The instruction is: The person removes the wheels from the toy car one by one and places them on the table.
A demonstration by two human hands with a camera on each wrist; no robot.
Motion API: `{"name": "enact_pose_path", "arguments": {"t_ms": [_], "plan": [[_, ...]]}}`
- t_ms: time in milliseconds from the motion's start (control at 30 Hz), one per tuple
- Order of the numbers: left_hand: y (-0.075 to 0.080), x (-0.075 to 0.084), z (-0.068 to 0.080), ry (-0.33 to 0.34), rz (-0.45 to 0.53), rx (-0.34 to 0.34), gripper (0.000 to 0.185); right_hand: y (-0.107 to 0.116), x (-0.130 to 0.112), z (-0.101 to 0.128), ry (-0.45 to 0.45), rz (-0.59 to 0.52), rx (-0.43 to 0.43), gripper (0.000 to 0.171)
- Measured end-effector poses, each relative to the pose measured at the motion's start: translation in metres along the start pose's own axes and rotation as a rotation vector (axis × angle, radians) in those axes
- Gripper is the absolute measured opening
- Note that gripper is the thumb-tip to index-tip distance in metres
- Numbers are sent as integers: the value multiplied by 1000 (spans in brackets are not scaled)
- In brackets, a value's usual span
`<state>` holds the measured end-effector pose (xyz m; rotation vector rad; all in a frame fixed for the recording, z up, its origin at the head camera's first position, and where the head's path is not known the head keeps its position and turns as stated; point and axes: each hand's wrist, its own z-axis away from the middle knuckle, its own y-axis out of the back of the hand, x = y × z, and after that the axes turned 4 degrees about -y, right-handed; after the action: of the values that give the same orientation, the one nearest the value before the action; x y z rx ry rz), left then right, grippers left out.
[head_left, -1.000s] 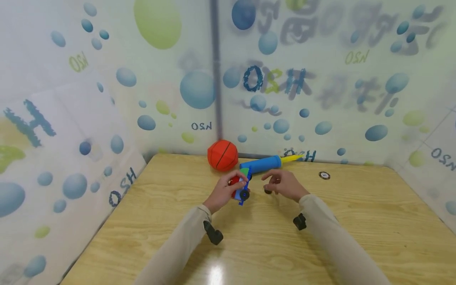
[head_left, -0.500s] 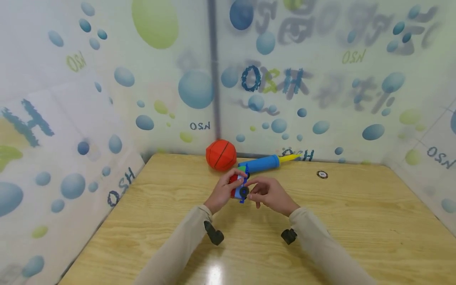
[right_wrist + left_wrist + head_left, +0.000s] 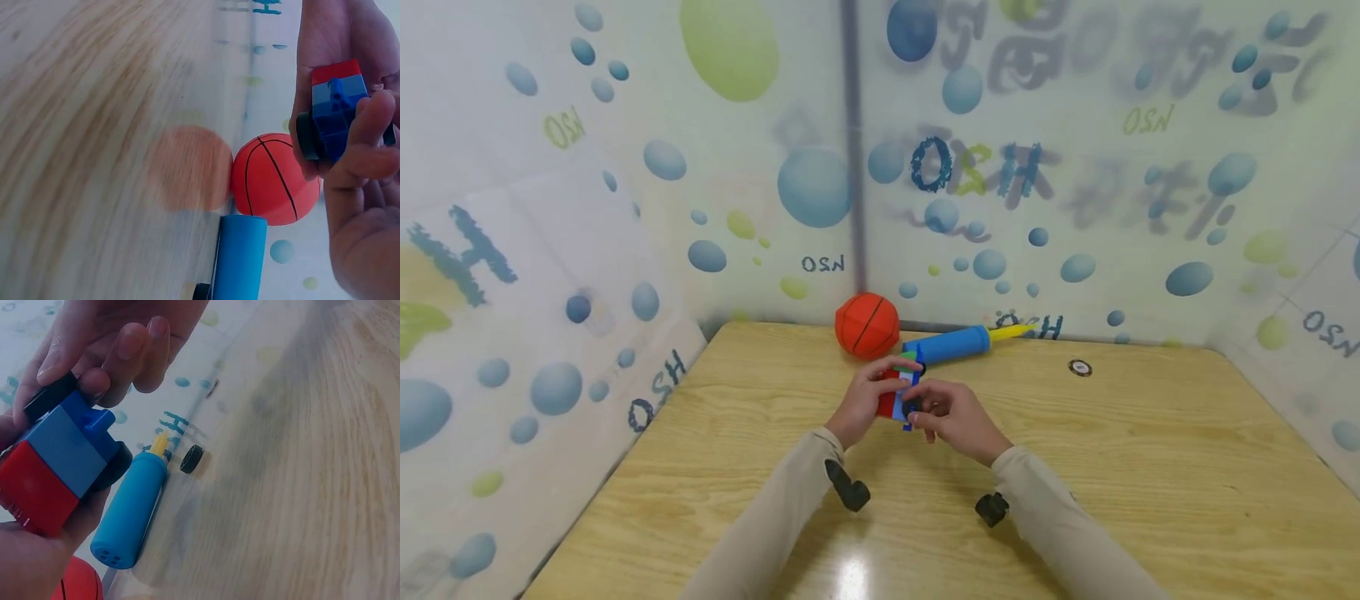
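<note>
A small block toy car (image 3: 901, 390) with red, blue and green parts is held just above the wooden table (image 3: 1150, 467). My left hand (image 3: 880, 387) grips it from the left side. My right hand (image 3: 925, 408) comes in from the right and pinches a black wheel (image 3: 47, 397) against the car's blue block (image 3: 69, 450). A second black wheel (image 3: 115, 465) sits on the car's lower side. The right wrist view shows the car (image 3: 334, 115) end-on, between the left palm and my right thumb (image 3: 362, 144).
An orange basketball (image 3: 867, 325) and a blue air pump (image 3: 951, 344) with a yellow handle lie at the back edge by the wall. A loose black wheel (image 3: 1080, 367) lies to the right. Printed panels wall in the table at the back and on both sides.
My right hand moved left from a spot apart from the car and closed in on it, bringing a small black wheel against the car. The left hand kept its grip.
</note>
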<state>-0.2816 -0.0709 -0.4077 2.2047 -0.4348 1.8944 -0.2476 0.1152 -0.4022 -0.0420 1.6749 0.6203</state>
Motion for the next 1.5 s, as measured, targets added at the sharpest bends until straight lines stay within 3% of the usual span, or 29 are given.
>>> {"name": "enact_pose_path", "arguments": {"t_ms": [133,633,1033,1200,1400,1500], "plan": [[0,-1,0,7,31,-36,30,1,-1,1,2,0,-15,25],[-10,-6,-3,-89,-139,56,26,-2,-3,-2,-32,-56,89,25],[-11,-9,1,-35,-140,67,25,1,0,1,-23,-17,18,21],[-10,-13,1,-33,-142,57,27,-3,6,0,24,12,12,17],[-1,-17,-4,-7,-207,77,28,0,3,2,184,164,57,12],[7,-14,-3,17,-168,64,25,9,-1,1,168,158,109,19]]}}
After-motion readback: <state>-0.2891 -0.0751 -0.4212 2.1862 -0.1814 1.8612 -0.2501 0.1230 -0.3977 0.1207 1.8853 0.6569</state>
